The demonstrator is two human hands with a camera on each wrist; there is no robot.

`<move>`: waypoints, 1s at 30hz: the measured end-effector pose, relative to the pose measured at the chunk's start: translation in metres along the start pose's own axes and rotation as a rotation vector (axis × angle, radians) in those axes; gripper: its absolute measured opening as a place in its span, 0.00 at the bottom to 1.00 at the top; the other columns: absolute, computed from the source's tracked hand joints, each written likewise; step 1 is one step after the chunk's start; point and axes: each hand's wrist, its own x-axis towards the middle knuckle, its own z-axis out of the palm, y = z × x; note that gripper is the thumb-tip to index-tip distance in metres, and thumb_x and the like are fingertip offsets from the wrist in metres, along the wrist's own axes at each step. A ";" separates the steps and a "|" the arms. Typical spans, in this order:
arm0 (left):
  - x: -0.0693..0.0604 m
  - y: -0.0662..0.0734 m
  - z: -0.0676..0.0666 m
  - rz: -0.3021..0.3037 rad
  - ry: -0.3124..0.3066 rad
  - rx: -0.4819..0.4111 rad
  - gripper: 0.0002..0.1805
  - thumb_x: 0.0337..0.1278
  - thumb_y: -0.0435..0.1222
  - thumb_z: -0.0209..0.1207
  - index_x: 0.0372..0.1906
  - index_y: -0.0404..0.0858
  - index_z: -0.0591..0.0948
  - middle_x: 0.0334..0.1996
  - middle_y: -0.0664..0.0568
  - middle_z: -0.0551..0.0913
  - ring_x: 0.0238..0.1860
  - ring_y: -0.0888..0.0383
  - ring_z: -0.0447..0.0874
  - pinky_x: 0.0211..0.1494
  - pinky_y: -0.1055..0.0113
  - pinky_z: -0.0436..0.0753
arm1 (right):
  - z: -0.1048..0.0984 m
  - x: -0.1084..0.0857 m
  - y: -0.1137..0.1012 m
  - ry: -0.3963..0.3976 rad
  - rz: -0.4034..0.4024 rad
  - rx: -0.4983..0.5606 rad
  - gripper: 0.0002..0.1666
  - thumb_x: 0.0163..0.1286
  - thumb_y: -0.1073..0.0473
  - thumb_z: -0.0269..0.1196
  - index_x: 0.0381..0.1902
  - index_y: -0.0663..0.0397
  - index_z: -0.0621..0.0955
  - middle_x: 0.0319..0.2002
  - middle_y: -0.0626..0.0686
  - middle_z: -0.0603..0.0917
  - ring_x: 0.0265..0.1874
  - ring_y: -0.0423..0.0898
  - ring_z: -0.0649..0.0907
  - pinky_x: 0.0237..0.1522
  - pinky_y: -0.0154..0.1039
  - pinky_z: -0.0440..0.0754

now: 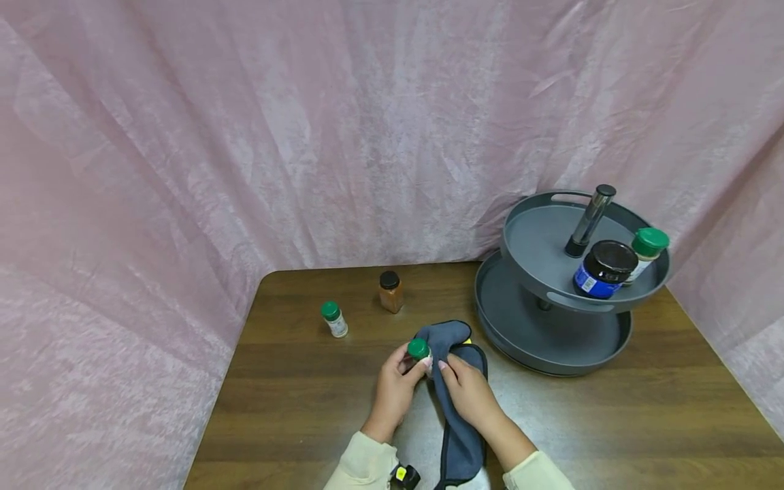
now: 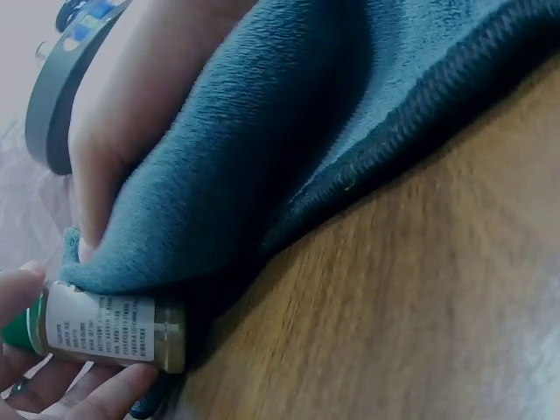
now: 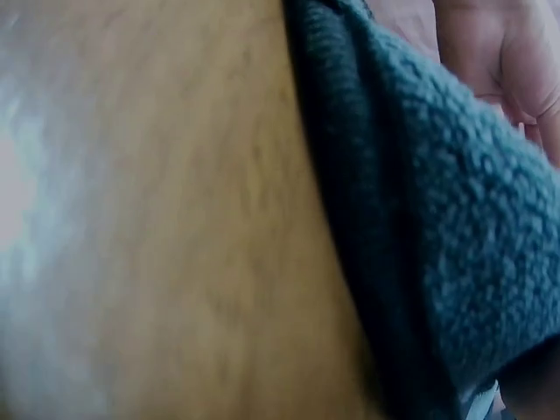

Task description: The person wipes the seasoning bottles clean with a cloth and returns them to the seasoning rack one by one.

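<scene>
My left hand [image 1: 392, 389] holds a small spice jar with a green cap [image 1: 419, 349], its fingers and thumb around the sides. In the left wrist view the spice jar [image 2: 101, 325] lies sideways in the fingers, its white printed label showing. A blue-grey cloth with dark edging [image 1: 463, 439] is gripped by my right hand [image 1: 470, 393] and touches the jar's side. The cloth's lower part hangs down towards the near side of the table. In the right wrist view, the cloth [image 3: 490, 227] covers much of the right side and the right fingers are mostly hidden.
A green-capped spice jar [image 1: 334, 320] and a black-capped jar of orange-brown spice [image 1: 390, 292] stand on the wooden table [image 1: 288, 408]. At right, a grey two-tier tray [image 1: 539, 235] carries a dark jar with a blue label [image 1: 603, 271] and another green-lidded jar [image 1: 650, 243] on top.
</scene>
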 end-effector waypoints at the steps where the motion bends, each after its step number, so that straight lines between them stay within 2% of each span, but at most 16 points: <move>1: 0.000 0.000 -0.001 -0.014 0.007 -0.048 0.22 0.63 0.34 0.67 0.60 0.34 0.79 0.50 0.39 0.85 0.47 0.60 0.85 0.48 0.70 0.86 | 0.001 0.000 0.000 0.000 -0.019 -0.023 0.13 0.79 0.54 0.56 0.30 0.43 0.74 0.29 0.44 0.79 0.30 0.40 0.76 0.34 0.36 0.74; 5: 0.000 0.000 -0.001 -0.052 0.023 -0.161 0.23 0.64 0.32 0.65 0.61 0.29 0.76 0.51 0.35 0.83 0.47 0.61 0.85 0.50 0.63 0.88 | 0.002 0.000 -0.002 0.002 -0.052 -0.059 0.16 0.77 0.57 0.59 0.26 0.44 0.71 0.24 0.43 0.72 0.24 0.40 0.70 0.29 0.33 0.69; 7: 0.000 0.000 -0.002 -0.053 0.020 -0.175 0.24 0.65 0.32 0.64 0.62 0.28 0.75 0.52 0.34 0.83 0.48 0.60 0.85 0.50 0.62 0.87 | 0.002 -0.001 -0.003 0.002 -0.042 -0.048 0.16 0.77 0.57 0.58 0.27 0.45 0.71 0.25 0.44 0.72 0.25 0.40 0.71 0.30 0.34 0.70; 8: 0.000 0.000 -0.002 -0.053 0.016 -0.168 0.24 0.64 0.32 0.64 0.62 0.28 0.75 0.53 0.34 0.83 0.48 0.60 0.85 0.51 0.63 0.87 | 0.001 -0.002 -0.003 0.005 -0.025 -0.030 0.13 0.78 0.56 0.58 0.29 0.45 0.74 0.27 0.44 0.76 0.27 0.39 0.74 0.32 0.34 0.72; 11: -0.002 0.001 -0.003 -0.040 -0.012 -0.086 0.24 0.63 0.34 0.66 0.62 0.32 0.77 0.54 0.36 0.84 0.50 0.58 0.85 0.51 0.69 0.86 | -0.001 -0.005 -0.004 0.005 0.060 0.081 0.10 0.79 0.52 0.56 0.38 0.43 0.81 0.36 0.45 0.84 0.37 0.40 0.80 0.41 0.38 0.78; 14: -0.004 0.001 -0.003 -0.011 -0.043 0.041 0.25 0.61 0.37 0.69 0.62 0.37 0.79 0.53 0.41 0.86 0.48 0.58 0.86 0.48 0.75 0.83 | -0.007 -0.008 -0.006 0.002 0.150 0.255 0.12 0.80 0.49 0.54 0.46 0.42 0.84 0.44 0.46 0.86 0.44 0.39 0.81 0.48 0.38 0.79; 17: -0.005 0.002 -0.002 0.032 -0.065 0.121 0.24 0.58 0.37 0.70 0.60 0.39 0.80 0.50 0.42 0.86 0.46 0.58 0.86 0.46 0.76 0.83 | -0.015 -0.010 -0.010 -0.013 0.205 0.425 0.16 0.81 0.48 0.52 0.50 0.46 0.84 0.44 0.49 0.86 0.43 0.39 0.80 0.48 0.33 0.78; 20: -0.006 0.001 -0.001 0.068 -0.076 0.158 0.22 0.56 0.34 0.71 0.56 0.39 0.80 0.49 0.43 0.86 0.46 0.57 0.86 0.46 0.74 0.83 | -0.023 -0.010 -0.016 -0.030 0.216 0.554 0.19 0.81 0.49 0.51 0.55 0.50 0.84 0.48 0.53 0.86 0.44 0.37 0.81 0.49 0.30 0.78; 23: -0.006 0.001 0.000 0.101 -0.080 0.194 0.20 0.55 0.34 0.72 0.52 0.41 0.81 0.48 0.45 0.86 0.47 0.56 0.85 0.47 0.71 0.85 | -0.030 -0.010 -0.022 -0.050 0.205 0.628 0.21 0.82 0.49 0.51 0.60 0.53 0.82 0.51 0.58 0.86 0.45 0.39 0.83 0.49 0.31 0.80; 27: -0.007 0.002 -0.002 0.136 -0.070 0.233 0.18 0.55 0.37 0.73 0.51 0.45 0.83 0.49 0.48 0.83 0.50 0.54 0.84 0.47 0.68 0.86 | -0.032 -0.010 -0.027 -0.054 0.228 0.637 0.22 0.81 0.49 0.51 0.63 0.51 0.81 0.55 0.57 0.85 0.48 0.39 0.82 0.52 0.31 0.80; 30: -0.008 0.001 -0.004 0.139 -0.057 0.235 0.19 0.55 0.38 0.73 0.52 0.46 0.84 0.49 0.49 0.82 0.51 0.53 0.84 0.47 0.69 0.86 | -0.029 -0.010 -0.026 -0.053 0.254 0.628 0.21 0.81 0.49 0.52 0.61 0.49 0.82 0.56 0.54 0.84 0.50 0.38 0.81 0.53 0.29 0.78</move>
